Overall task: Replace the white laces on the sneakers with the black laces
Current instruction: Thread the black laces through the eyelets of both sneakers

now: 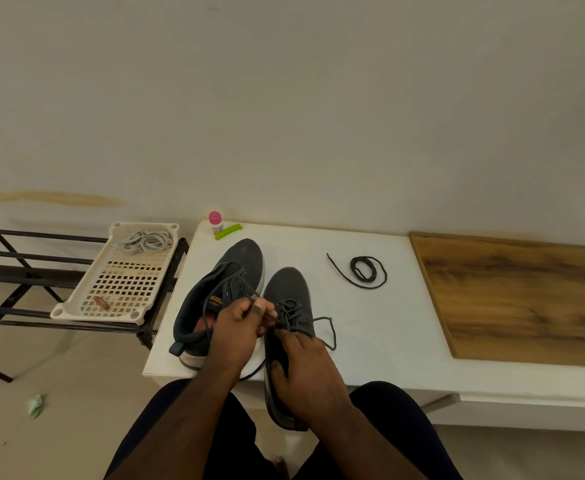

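Both hands (pixel 239 327) (pixel 304 368) cover the right sneaker (pixel 289 289), apparently pinching its black lace (pixel 322 322).

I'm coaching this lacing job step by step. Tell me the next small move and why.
Probably pull the black lace snug through the right sneaker. The left hand pinches its end, the right hand steadies the shoe, and a slack loop hangs beside it.
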